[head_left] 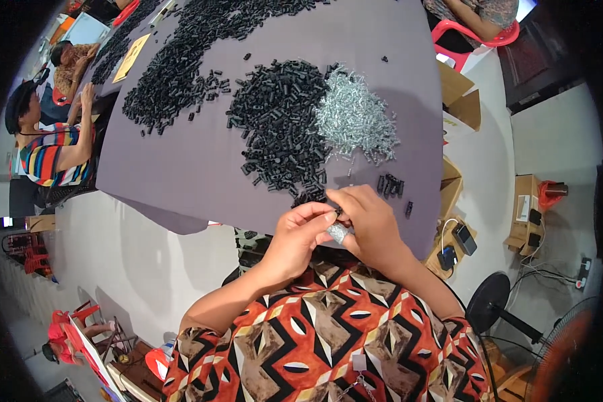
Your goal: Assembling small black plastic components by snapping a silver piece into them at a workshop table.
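Working landmark from my remote station: the silvery heap (356, 117) on the bench (171, 167).

Hands: both on the near side of the heap, close to the bench's near edge. Left hand (293, 236) pinches a small black part (338, 212) between thumb and forefinger. Right hand (374, 221) curls in from the other side, fingers against the same part; its thumb is hidden, so I cannot tell how firmly it grips. Below the part, between the hands, I see a shiny pale item (338, 232), too small to identify.

Edges and room: a black heap (278, 124) touches the silvery heap's left flank. Left of both, a wide stretch of grey-purple surface runs to the bench's left edge; a black spread (174, 87) lies beyond that stretch. Right of the silvery heap, a narrower strip reaches the right edge, with an open carton (461, 100) past it.

Axes: the pinched part is mostly covered by fingers; I cannot tell its direction. Just near-right of the silvery heap, a cluster of black cylinders (390, 185) lies side by side, long axes roughly near-to-far. A lone cylinder (409, 210), nearer the bench's near edge, points much the same way.
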The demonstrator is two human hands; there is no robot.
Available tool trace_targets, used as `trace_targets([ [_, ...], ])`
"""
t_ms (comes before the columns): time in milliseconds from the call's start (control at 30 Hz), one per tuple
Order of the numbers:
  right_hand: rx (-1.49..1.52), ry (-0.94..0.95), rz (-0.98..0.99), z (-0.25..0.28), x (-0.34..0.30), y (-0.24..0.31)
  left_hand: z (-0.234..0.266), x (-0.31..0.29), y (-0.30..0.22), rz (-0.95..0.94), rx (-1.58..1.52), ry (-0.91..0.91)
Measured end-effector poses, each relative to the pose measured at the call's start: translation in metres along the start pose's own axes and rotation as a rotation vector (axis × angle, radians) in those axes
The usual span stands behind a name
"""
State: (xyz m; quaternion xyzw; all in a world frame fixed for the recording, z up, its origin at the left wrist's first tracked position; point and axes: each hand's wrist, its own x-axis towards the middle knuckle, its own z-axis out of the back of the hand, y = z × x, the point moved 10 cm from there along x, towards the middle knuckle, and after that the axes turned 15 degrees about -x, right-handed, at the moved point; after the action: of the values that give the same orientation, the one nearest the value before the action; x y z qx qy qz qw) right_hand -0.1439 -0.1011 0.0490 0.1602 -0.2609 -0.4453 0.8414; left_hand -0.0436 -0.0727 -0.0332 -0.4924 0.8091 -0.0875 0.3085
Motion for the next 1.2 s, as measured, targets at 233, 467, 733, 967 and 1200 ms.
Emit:
trace_targets([
  [233,0.151,-0.017,0.076,-0.001,-0.006,-0.002,-0.005,-0.007,0.006,0.161,-0.001,-0.002],
  [467,0.076,-0.061,0.146,-0.001,-0.01,0.005,0.001,-0.009,0.01,0.155,0.073,-0.005],
  [733,0.017,-0.113,0.146,-0.001,-0.018,0.0,0.002,-0.007,0.013,0.117,0.142,-0.03],
  [967,-0.467,-0.073,-0.158,0.023,-0.014,-0.05,-0.015,-0.027,-0.092,-0.721,1.142,-0.17],
  [1200,-0.452,-0.069,-0.243,0.028,-0.012,-0.063,-0.02,-0.03,-0.083,-0.815,1.547,-0.036],
])
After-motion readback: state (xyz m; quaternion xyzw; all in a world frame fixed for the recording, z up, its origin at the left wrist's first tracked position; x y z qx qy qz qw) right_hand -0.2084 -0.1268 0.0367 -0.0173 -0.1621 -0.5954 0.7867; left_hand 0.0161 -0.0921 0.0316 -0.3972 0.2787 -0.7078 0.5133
